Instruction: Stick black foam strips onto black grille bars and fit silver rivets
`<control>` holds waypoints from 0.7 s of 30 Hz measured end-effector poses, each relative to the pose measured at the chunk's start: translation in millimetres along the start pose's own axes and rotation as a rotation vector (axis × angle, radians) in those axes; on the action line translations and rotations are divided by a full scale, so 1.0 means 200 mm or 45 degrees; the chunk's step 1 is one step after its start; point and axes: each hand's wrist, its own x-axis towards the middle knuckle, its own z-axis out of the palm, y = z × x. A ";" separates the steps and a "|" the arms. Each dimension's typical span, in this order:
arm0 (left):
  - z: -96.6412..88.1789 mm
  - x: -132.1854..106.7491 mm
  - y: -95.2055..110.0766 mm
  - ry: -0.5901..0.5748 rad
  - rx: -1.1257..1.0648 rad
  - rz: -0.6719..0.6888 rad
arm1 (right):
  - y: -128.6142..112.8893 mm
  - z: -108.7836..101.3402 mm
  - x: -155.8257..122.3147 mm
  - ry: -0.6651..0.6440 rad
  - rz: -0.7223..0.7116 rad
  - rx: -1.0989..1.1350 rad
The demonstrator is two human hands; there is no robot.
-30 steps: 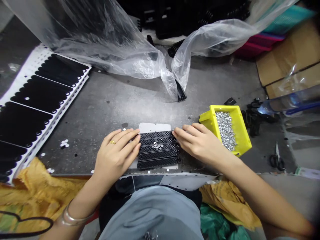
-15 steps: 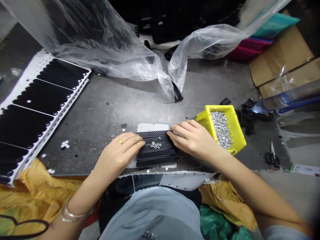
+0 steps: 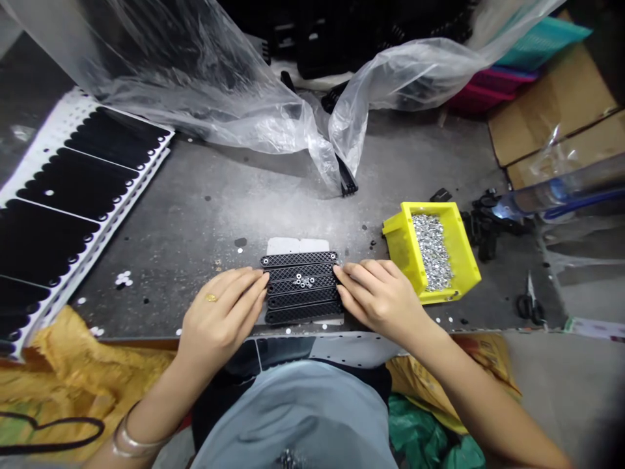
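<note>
Several black lattice strips (image 3: 301, 302) lie side by side on a white sheet (image 3: 297, 245) in front of me. A small heap of metal nuts (image 3: 305, 282) rests on the middle strips. The farthest strip (image 3: 299, 259) shows a shiny ring at each end hole. My left hand (image 3: 222, 311) has its fingers pressed together at the left end of the second strip. At the right end, my right hand (image 3: 383, 301) is closed the same way, fingertips touching the strip. Whatever lies under either set of fingertips is hidden.
A yellow bin (image 3: 404, 253) full of metal nuts stands right of my right hand. Scissors (image 3: 531, 306) lie farther right. Sheets with black panels (image 3: 73, 179) are on the left. Clear plastic film (image 3: 273, 130) drapes over the back; cardboard (image 3: 547, 107) stands back right.
Both hands have moved slightly nearer me, from the ends of the farthest strip to the second one. The farthest strip's ends are now uncovered and show rings.
</note>
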 end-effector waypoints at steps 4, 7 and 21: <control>-0.02 0.02 0.06 -0.064 0.096 -0.024 | -0.12 -0.01 0.02 -0.074 0.127 -0.145; -0.03 0.03 0.07 -0.086 0.113 -0.031 | -0.08 -0.03 0.03 -0.149 0.060 -0.170; -0.04 0.05 0.06 -0.070 0.209 0.044 | 0.01 -0.02 0.06 -0.107 -0.096 -0.060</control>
